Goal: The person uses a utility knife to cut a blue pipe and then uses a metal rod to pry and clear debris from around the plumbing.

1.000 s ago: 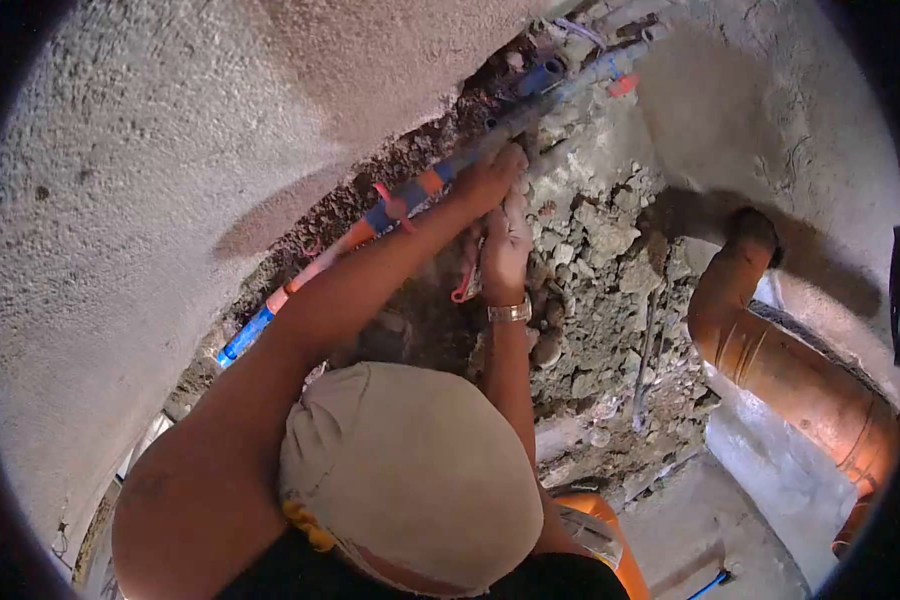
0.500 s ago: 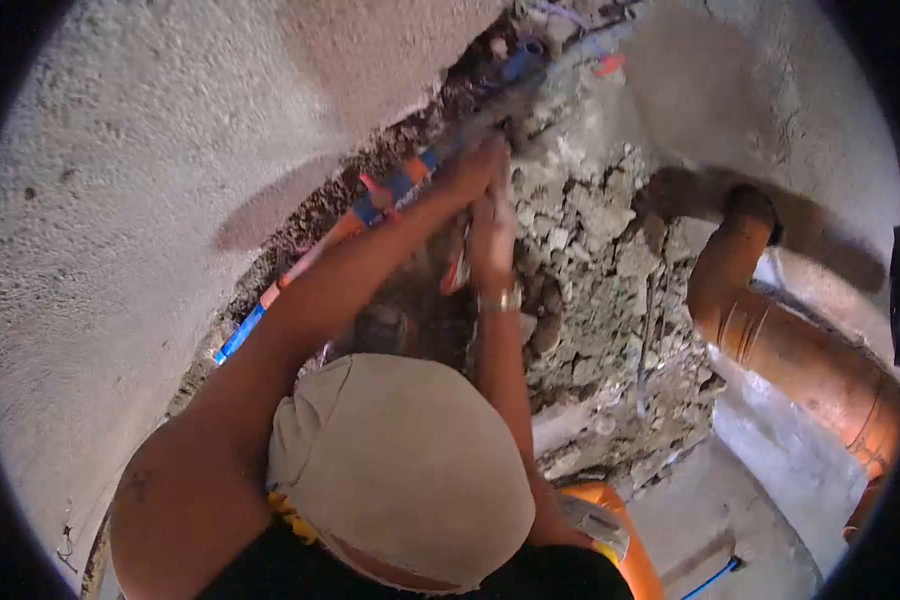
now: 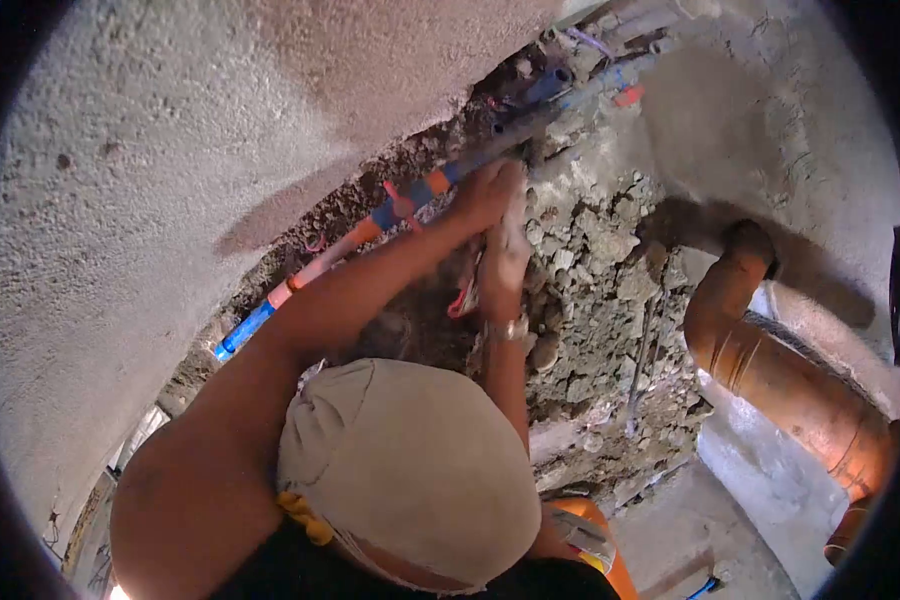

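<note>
My left hand (image 3: pixel 483 202) reaches in from the left, its fingers closed and pressed together beside the other hand. My right hand (image 3: pixel 506 252), with a band (image 3: pixel 508 329) at the wrist, points up alongside it, fingers together. What either hand holds is hidden. Just above them, a grey pipe (image 3: pixel 500 142) continues the line of blue and orange pipe (image 3: pixel 437 183) along the trench. A red clip (image 3: pixel 402 207) crosses this pipe left of my hands. Below them, a red-edged object (image 3: pixel 462 302) lies close to my right hand; its shape is partly hidden.
A beige cap (image 3: pixel 410 470) covers much of the lower middle. Broken rubble (image 3: pixel 595 275) borders the hands' right side. A large orange pipe (image 3: pixel 790 375) bends from the wall at right. The rough wall (image 3: pixel 170 150) fills the left. A bright blue pipe end (image 3: pixel 242 332) shows lower left.
The view has shifted, so the trench, pipes and rubble appear lower. Both hands also appear slightly lower and farther right, still together beside the pipe. More of the red-edged object shows.
</note>
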`<control>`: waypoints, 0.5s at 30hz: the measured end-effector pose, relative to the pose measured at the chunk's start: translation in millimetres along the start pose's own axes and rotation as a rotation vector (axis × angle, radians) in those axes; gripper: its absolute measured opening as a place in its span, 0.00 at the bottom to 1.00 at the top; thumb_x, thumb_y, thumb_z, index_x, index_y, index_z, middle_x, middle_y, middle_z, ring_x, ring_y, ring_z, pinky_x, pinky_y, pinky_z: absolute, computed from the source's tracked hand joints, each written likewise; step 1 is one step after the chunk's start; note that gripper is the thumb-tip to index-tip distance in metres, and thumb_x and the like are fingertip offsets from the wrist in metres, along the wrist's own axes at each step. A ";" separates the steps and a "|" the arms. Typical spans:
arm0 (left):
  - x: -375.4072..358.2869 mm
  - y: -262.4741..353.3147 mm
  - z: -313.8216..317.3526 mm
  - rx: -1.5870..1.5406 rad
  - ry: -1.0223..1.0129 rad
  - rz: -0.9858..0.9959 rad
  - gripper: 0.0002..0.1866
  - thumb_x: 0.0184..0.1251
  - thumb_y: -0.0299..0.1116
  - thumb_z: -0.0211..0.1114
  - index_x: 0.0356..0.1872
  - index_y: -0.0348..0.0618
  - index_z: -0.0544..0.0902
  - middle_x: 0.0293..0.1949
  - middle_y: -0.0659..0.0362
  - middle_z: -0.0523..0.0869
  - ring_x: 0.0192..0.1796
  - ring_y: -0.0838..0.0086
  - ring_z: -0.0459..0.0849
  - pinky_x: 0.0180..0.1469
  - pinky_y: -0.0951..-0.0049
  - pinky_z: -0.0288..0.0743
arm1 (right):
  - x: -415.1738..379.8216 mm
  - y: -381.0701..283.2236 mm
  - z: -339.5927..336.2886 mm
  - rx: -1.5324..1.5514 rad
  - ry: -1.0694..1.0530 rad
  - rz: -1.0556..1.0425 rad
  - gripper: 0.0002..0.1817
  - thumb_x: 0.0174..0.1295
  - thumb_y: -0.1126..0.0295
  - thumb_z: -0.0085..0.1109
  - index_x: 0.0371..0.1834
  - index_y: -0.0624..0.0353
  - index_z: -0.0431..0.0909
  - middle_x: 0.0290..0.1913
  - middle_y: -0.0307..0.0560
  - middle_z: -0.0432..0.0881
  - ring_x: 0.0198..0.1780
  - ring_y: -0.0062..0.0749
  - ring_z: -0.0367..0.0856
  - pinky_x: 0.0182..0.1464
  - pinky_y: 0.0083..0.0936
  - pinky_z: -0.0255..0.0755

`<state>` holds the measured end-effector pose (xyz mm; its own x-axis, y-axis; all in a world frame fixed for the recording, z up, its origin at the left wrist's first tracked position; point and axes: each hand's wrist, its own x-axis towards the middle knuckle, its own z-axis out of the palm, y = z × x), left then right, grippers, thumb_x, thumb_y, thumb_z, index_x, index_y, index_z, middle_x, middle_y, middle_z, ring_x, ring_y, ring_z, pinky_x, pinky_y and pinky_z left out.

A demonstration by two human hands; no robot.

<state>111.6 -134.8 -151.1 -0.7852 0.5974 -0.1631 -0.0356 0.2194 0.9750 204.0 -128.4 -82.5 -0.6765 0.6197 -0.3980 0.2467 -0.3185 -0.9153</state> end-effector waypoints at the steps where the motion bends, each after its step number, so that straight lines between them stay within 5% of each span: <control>1: 14.5 0.1 1.7 0.014 -0.029 -0.086 0.20 0.70 0.46 0.52 0.43 0.38 0.80 0.37 0.50 0.83 0.44 0.64 0.82 0.49 0.63 0.72 | 10.6 1.8 -3.2 0.015 -0.026 0.083 0.17 0.70 0.69 0.39 0.60 0.59 0.67 0.23 0.39 0.73 0.20 0.19 0.71 0.22 0.18 0.67; 4: 4.4 -5.8 3.9 -0.014 -0.084 -0.175 0.19 0.68 0.45 0.53 0.43 0.39 0.79 0.37 0.49 0.83 0.43 0.60 0.82 0.49 0.62 0.72 | 5.7 9.5 -13.4 -0.029 -0.075 0.178 0.22 0.69 0.70 0.39 0.66 0.61 0.64 0.26 0.41 0.76 0.22 0.21 0.75 0.27 0.19 0.72; 6: 6.0 -12.2 2.4 -0.038 -0.117 -0.165 0.18 0.68 0.45 0.53 0.43 0.40 0.79 0.36 0.48 0.83 0.42 0.58 0.82 0.48 0.61 0.72 | -8.4 9.9 -9.2 -0.211 -0.042 -0.076 0.13 0.68 0.72 0.38 0.50 0.60 0.71 0.23 0.38 0.74 0.19 0.20 0.71 0.21 0.19 0.68; 8: 5.5 -25.1 8.8 0.050 0.019 0.192 0.17 0.66 0.44 0.55 0.42 0.39 0.78 0.36 0.47 0.83 0.42 0.56 0.81 0.45 0.59 0.72 | -3.0 11.9 -8.2 -0.293 -0.009 -0.190 0.11 0.67 0.73 0.38 0.42 0.59 0.74 0.22 0.37 0.73 0.17 0.20 0.69 0.18 0.19 0.65; 9: 2.2 -25.4 11.0 0.080 0.059 0.300 0.16 0.65 0.43 0.55 0.42 0.39 0.78 0.36 0.47 0.82 0.41 0.56 0.81 0.44 0.59 0.72 | 9.1 6.0 -8.8 -0.114 -0.032 0.000 0.14 0.67 0.73 0.39 0.52 0.58 0.71 0.24 0.38 0.75 0.18 0.18 0.70 0.20 0.18 0.67; 10: 6.3 -10.8 7.9 0.040 0.008 0.070 0.18 0.67 0.45 0.51 0.40 0.39 0.77 0.34 0.46 0.82 0.38 0.53 0.81 0.42 0.58 0.72 | 11.3 4.9 -10.8 0.065 -0.056 0.190 0.21 0.67 0.72 0.39 0.63 0.58 0.68 0.25 0.39 0.77 0.20 0.16 0.72 0.23 0.16 0.68; 11: 12.7 4.5 4.1 -0.001 -0.035 -0.143 0.20 0.69 0.47 0.47 0.37 0.38 0.77 0.32 0.45 0.81 0.36 0.49 0.80 0.40 0.56 0.71 | 8.7 4.1 -10.4 0.026 -0.056 0.148 0.21 0.68 0.72 0.40 0.64 0.57 0.68 0.25 0.38 0.77 0.19 0.15 0.70 0.23 0.16 0.67; 12: 7.6 -3.8 7.3 -0.003 -0.034 -0.136 0.20 0.69 0.47 0.47 0.37 0.38 0.77 0.32 0.45 0.81 0.36 0.49 0.80 0.40 0.56 0.71 | 0.5 4.9 -8.5 0.024 -0.058 0.140 0.21 0.68 0.72 0.40 0.64 0.57 0.68 0.25 0.38 0.77 0.19 0.15 0.70 0.23 0.16 0.67; 14: 5.1 -28.8 12.9 0.056 0.068 0.235 0.20 0.69 0.47 0.48 0.38 0.38 0.77 0.33 0.45 0.81 0.36 0.50 0.80 0.40 0.57 0.71 | -13.2 14.6 -4.7 -0.054 0.047 -0.103 0.11 0.68 0.70 0.40 0.45 0.59 0.74 0.22 0.37 0.73 0.15 0.18 0.67 0.16 0.20 0.64; 15: 11.4 -30.6 12.2 0.078 0.102 0.364 0.20 0.69 0.47 0.48 0.38 0.38 0.77 0.33 0.45 0.81 0.36 0.50 0.80 0.40 0.57 0.71 | -7.8 15.5 -4.6 -0.074 0.055 -0.128 0.12 0.69 0.70 0.40 0.45 0.60 0.74 0.22 0.37 0.72 0.15 0.18 0.66 0.16 0.20 0.63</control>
<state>111.3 -125.3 -184.6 -0.7956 0.5679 0.2109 0.3007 0.0679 0.9513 216.4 -134.9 -93.8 -0.6675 0.6905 -0.2787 0.2129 -0.1817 -0.9600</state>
